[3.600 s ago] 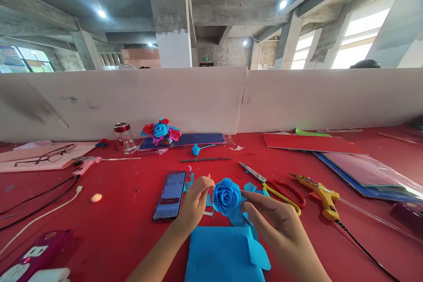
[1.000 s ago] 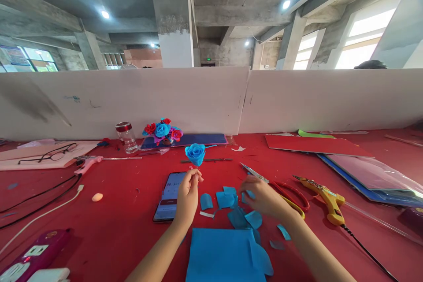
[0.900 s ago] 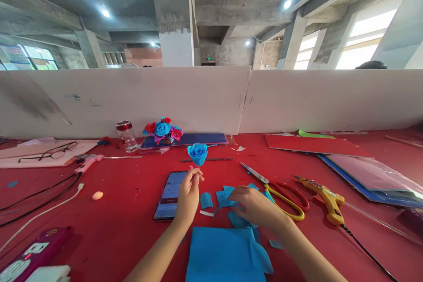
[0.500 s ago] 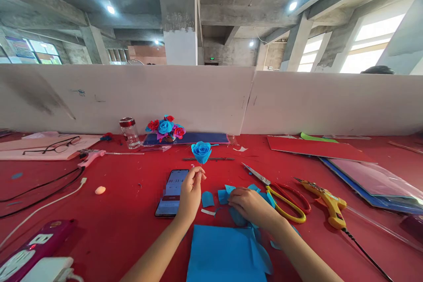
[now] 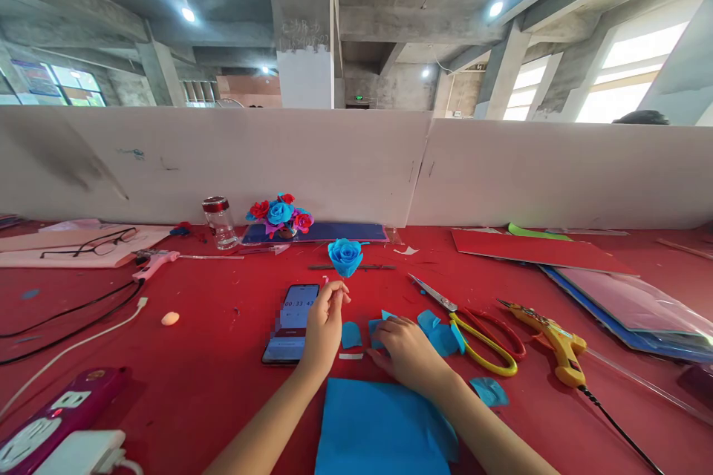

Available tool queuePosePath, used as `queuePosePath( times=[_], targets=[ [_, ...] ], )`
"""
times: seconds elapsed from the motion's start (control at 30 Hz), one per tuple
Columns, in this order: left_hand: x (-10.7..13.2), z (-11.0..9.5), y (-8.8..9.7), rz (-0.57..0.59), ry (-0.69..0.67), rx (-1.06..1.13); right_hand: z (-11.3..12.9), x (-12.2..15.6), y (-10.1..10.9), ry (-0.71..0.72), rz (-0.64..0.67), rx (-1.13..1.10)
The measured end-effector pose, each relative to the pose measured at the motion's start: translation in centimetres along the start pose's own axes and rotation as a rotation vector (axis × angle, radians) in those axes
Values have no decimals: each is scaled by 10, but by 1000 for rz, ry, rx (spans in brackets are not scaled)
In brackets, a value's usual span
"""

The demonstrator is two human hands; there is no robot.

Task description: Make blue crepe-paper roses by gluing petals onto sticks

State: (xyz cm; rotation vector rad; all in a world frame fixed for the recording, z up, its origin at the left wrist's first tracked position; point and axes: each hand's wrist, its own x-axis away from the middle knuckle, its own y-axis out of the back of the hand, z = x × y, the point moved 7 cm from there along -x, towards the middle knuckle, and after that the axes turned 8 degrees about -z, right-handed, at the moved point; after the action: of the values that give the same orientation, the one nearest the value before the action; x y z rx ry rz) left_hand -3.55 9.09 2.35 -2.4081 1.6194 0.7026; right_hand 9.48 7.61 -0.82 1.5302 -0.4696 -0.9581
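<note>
Left hand (image 5: 326,323): thumb and fingers pinched together, holding the blue rose (image 5: 345,257) from just under its bloom; the stem hardly shows from here.
Blue rose: upright above the left fingertips, in front of a thin dark rod (image 5: 379,267) lying on the red table (image 5: 194,386).
Right hand (image 5: 409,349): palm down and low, fingers bent over some blue paper pieces (image 5: 443,339) — whether they grip one, I cannot tell.
Blue paper pieces: one rounded piece between the two hands, some partly under the right fingers, more against the scissors (image 5: 452,309), another beside the right forearm.
Blue sheet (image 5: 373,423): flat at the near edge, between the forearms, its right side partly covered by the right one.
Scissors: right of the right hand, blades pointing away and to the left, one handle yellow, one red.
Yellow glue gun (image 5: 557,345): on its side, to the right of the scissors.
Phone (image 5: 287,334): face up beside the left hand, a timer on its screen.
Bouquet (image 5: 280,214): red, blue and purple flowers near the white partition (image 5: 278,148) — a lidded jar (image 5: 220,224) stands to its left.
</note>
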Motion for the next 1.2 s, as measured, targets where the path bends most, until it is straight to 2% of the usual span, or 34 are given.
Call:
queuePosePath(
  times=[0.27, 0.7, 0.9, 1.2],
  targets=[
    [-1, -3, 2, -7, 4, -15, 2, -1, -6, -73, 30, 76],
    [-1, 0, 1, -5, -2, 2, 2, -1, -4, -86, 37, 66],
    [0, -1, 0, 11, -9, -7, 1, -2, -4, -95, 30, -10],
    [0, 0, -1, 32, 6, -8, -26, 5, 2, -13, 60, -267]
  ],
)
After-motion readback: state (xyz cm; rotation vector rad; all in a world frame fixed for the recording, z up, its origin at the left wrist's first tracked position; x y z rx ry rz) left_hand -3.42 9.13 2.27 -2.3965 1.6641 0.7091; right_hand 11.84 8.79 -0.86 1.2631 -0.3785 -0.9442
